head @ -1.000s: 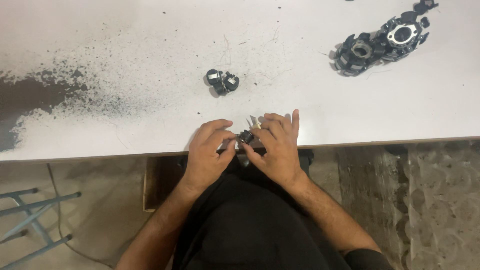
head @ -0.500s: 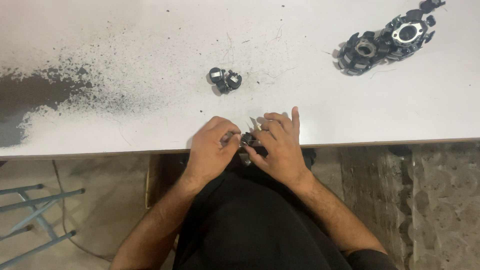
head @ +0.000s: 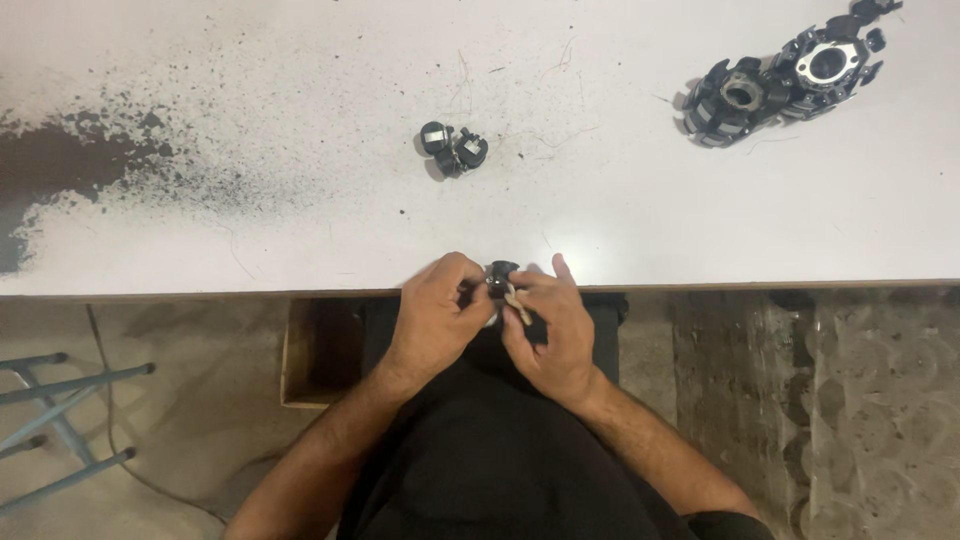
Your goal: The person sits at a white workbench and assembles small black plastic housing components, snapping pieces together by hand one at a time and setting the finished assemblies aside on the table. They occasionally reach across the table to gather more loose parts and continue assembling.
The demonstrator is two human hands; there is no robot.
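While both hands meet at the near edge of the surface, the work sits between them:

Left hand: the left hand (head: 437, 315) curls around a small black part (head: 499, 272), its fingertips pressed against the part's left side; the grip is closed on it.

Right hand: the right hand (head: 548, 325) pinches the same small black part from the other side, thumb and forefinger drawn together on it, with a pale, thin bit showing just under the fingertips. What that bit is cannot be told.

Place of the part: held in the air just over the front edge of the white surface (head: 600, 220), above the person's lap, not resting on anything.

Already set aside, as a judgement: two small dark pieces (head: 452, 148) lie touching each other near the middle of the surface, well apart from the hands. They look like items of the same kind as the one in hand, either finished or waiting; the picture does not settle which.

Larger stock: two round black ring-shaped assemblies (head: 775, 80) lie side by side, touching, at the far right.

Progress, as a judgement: one piece is mid-handling, a pair lies loose, so the work seems early or midway.

Other marks: dark powder (head: 90, 170) spreads over the left of the surface.
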